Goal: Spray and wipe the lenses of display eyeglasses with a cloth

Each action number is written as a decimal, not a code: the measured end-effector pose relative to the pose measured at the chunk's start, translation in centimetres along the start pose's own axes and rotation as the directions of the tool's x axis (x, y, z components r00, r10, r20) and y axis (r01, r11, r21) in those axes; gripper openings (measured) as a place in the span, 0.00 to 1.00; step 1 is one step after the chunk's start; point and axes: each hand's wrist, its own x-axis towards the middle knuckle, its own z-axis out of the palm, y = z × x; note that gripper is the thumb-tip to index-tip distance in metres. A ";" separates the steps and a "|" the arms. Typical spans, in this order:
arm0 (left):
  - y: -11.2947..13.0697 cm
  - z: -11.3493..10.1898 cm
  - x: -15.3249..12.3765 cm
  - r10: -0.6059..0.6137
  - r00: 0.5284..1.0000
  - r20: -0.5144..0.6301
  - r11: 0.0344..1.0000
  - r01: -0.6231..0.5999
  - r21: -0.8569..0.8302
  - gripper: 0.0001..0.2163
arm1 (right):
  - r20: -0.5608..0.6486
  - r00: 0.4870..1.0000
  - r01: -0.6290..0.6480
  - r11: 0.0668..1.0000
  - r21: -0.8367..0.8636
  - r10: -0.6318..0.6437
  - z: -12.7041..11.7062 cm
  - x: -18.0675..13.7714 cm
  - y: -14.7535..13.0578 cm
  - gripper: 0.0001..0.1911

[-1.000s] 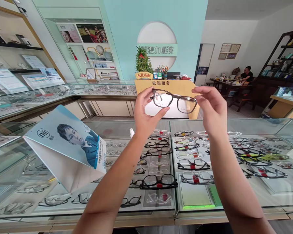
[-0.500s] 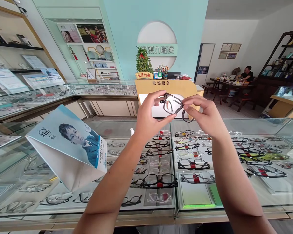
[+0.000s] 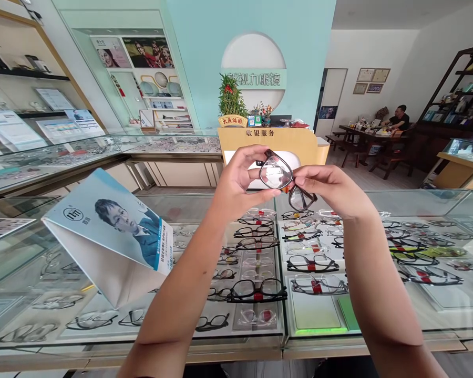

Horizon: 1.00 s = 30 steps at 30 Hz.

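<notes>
A pair of dark-framed eyeglasses (image 3: 276, 172) is held up above the glass counter in both hands, tilted with its right-hand lens lower. My left hand (image 3: 242, 181) grips the outer left end of the frame, thumb below and fingers above. At the bridge, my right hand (image 3: 323, 186) pinches the frame between thumb and fingers. Beneath the hands, rows of eyeglasses (image 3: 257, 290) lie inside the glass display case (image 3: 284, 315), several with red tags.
On the counter at left stands a folded card sign (image 3: 118, 220). Behind the case is a wooden cashier desk (image 3: 268, 139) with a potted plant (image 3: 231, 97). Another display counter (image 3: 177, 147) runs along the back left. A person (image 3: 398, 119) sits at a far table.
The eyeglasses have tilted and turned, so the second lens now shows lower right. My right hand has shifted slightly down and right; my left hand has moved slightly left.
</notes>
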 end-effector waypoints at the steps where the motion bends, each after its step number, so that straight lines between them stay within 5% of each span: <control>1: -0.1 0.0 0.0 -0.003 1.000 0.005 1.000 0.003 -0.007 0.40 | -0.001 1.000 0.004 1.000 0.009 -0.004 0.0 0.0 0.0 0.11; 5: 0.2 0.1 0.0 0.003 1.000 -0.010 0.998 -0.002 0.066 0.41 | -0.027 0.998 0.051 0.998 -0.027 -0.052 0.4 0.2 -0.1 0.15; 7: 1.2 0.5 -0.1 0.024 0.993 -0.115 0.981 -0.001 0.193 0.37 | -0.077 0.993 0.086 0.991 -0.101 -0.094 0.6 0.3 -0.1 0.15; 11: 4.5 2.2 -0.5 0.042 0.908 -0.416 0.883 0.161 0.442 0.09 | -0.249 0.942 0.152 0.947 -0.283 -0.225 1.9 0.7 0.6 0.12; 14: 6.2 3.7 -0.7 -0.200 0.933 -0.299 0.862 0.313 0.398 0.09 | -0.369 0.852 0.195 0.879 -0.436 -0.372 3.8 0.8 1.2 0.09; 18: 6.1 4.4 -0.6 -0.368 0.885 -0.286 0.867 0.437 0.240 0.13 | -0.353 0.775 0.186 0.724 -0.664 -0.524 6.2 0.6 1.4 0.11; 25: 4.7 3.3 -0.2 -0.450 0.823 -0.348 0.860 0.504 0.079 0.17 | -0.300 0.817 0.100 0.633 -0.768 -0.493 7.6 0.1 1.2 0.14; 30: 3.9 2.3 -0.1 -0.455 0.830 -0.321 0.861 0.502 0.077 0.14 | -0.259 0.884 0.072 0.660 -0.748 -0.389 7.7 -0.6 -0.4 0.11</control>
